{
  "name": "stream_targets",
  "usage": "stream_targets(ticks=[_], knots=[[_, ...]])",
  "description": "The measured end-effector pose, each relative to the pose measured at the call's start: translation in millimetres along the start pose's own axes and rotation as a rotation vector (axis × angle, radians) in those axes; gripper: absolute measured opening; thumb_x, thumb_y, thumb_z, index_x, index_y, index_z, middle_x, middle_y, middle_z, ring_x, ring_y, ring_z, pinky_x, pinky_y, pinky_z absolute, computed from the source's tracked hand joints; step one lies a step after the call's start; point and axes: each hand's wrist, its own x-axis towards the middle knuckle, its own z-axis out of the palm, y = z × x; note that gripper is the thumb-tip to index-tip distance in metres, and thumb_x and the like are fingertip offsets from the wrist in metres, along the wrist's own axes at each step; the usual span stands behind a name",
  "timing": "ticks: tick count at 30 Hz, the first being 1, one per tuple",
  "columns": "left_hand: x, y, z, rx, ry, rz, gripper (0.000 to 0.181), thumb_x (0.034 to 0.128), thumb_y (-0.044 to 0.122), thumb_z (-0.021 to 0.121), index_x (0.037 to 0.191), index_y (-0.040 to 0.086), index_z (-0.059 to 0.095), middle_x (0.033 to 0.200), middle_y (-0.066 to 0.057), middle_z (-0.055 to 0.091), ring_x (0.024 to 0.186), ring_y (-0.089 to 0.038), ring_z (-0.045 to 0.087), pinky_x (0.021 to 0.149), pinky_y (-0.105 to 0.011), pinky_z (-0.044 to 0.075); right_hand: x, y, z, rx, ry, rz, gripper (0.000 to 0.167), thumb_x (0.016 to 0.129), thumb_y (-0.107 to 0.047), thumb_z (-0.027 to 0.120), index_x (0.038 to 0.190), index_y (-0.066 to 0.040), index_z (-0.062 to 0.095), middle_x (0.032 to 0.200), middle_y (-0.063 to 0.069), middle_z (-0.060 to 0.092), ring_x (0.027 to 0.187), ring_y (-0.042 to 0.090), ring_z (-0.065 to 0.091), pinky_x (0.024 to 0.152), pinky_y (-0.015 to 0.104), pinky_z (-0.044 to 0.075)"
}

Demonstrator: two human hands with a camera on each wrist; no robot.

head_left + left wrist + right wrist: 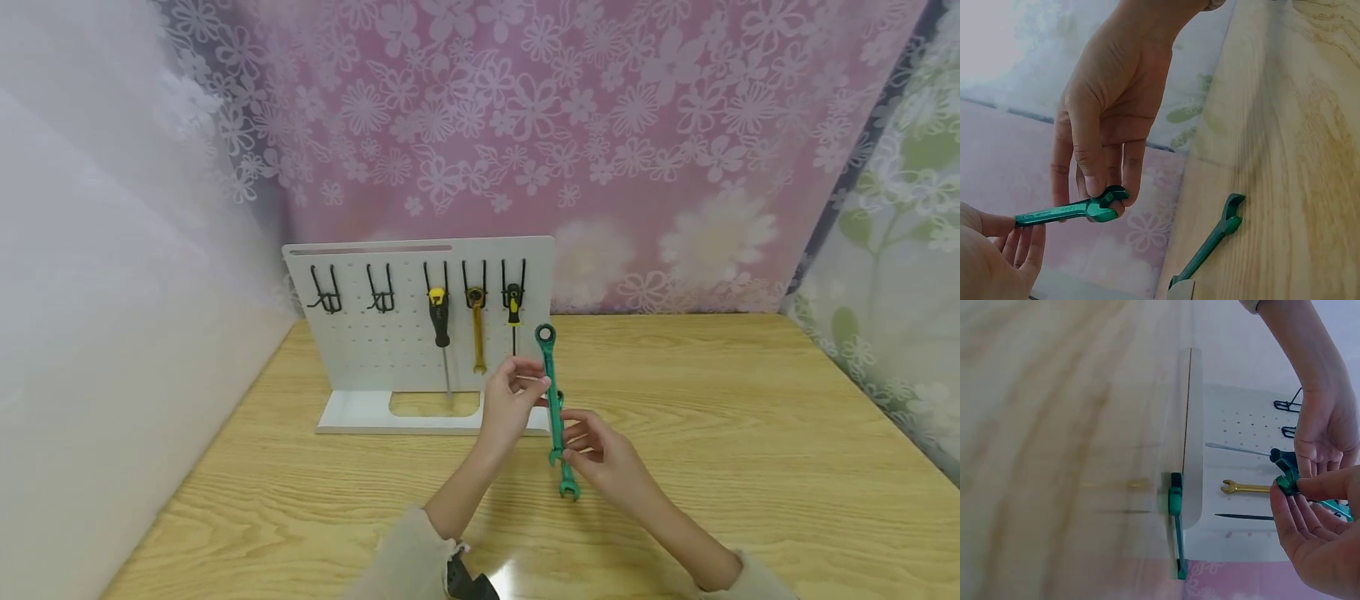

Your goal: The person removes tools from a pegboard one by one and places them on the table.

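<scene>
A green combination wrench (550, 367) is held up, its ring end at the top and its open-end jaw below. My left hand (510, 404) pinches the shaft between thumb and fingers, as the left wrist view also shows. Lower down, my right hand (611, 462) pinches the open end between thumb and fingertips; in the right wrist view that end (1287, 484) is partly covered by the fingers. A second green combination wrench (1210, 240) lies on the table beside the pegboard's base, partly behind the held one in the head view.
A white pegboard (360, 350) stands behind my hands. On its hooks hang a black-and-yellow screwdriver (439, 321), a gold wrench (478, 333) and a smaller screwdriver (513, 308). Two double hooks (380, 292) at its left carry nothing. A wooden table (712, 400) lies beneath.
</scene>
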Motion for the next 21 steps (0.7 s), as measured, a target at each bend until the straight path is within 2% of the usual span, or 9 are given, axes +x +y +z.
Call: stream_targets(ticks=[5,8,12,15,21], knots=[[-1.3,-3.2,6.5,0.0,-0.013,-0.033,0.018,0.085,-0.011,0.057,0.102,-0.013,0.051,0.092,-0.014,0.056,0.078,-0.024,0.058,0.069,-0.042,0.053,-7.4,0.1,-4.5,0.006,0.026,-0.013,0.054,0.081,0.012,0.061,0.13,-0.003,0.044,0.093,0.01,0.058,0.08,0.026,0.061,0.071,0.028,0.052],[-2.3,-5.2,9.0,0.011,-0.019,-0.04,0.019,0.0849,-0.011,0.056,0.102,-0.015,0.051,0.092,-0.017,0.056,0.08,-0.03,0.058,0.07,-0.046,0.053,-9.9,1.7,-6.6,0.012,0.03,-0.015,0.057,0.081,0.012,0.061,0.133,-0.003,0.043,0.092,0.009,0.059,0.079,0.024,0.061,0.069,0.028,0.052],[-3.2,-15.5,11.5,0.034,-0.043,-0.042,0.021,0.0853,-0.009,0.058,0.105,-0.01,0.053,0.096,-0.014,0.056,0.082,-0.028,0.058,0.07,-0.037,0.054,-13.0,5.5,-10.1,0.026,0.023,0.012,0.058,0.081,0.011,0.061,0.134,-0.003,0.042,0.093,0.01,0.058,0.079,0.024,0.061,0.069,0.027,0.052],[-4.4,-24.1,13.5,0.074,-0.074,-0.041,0.025,0.0847,-0.008,0.059,0.109,-0.005,0.054,0.1,-0.011,0.057,0.082,-0.022,0.059,0.068,-0.03,0.054,-15.0,8.4,-13.4,0.047,0.008,0.052,0.058,0.082,0.011,0.06,0.135,-0.003,0.041,0.094,0.012,0.058,0.081,0.026,0.06,0.069,0.027,0.052],[-10.4,-35.3,15.6,0.14,-0.139,-0.048,0.035,0.082,-0.012,0.061,0.115,-0.002,0.053,0.1,-0.009,0.056,0.083,-0.018,0.059,0.067,-0.026,0.053,-15.7,13.1,-19.9,0.098,-0.019,0.14,0.057,0.085,0.01,0.057,0.137,-0.004,0.04,0.098,0.016,0.055,0.084,0.028,0.059,0.07,0.031,0.052]])
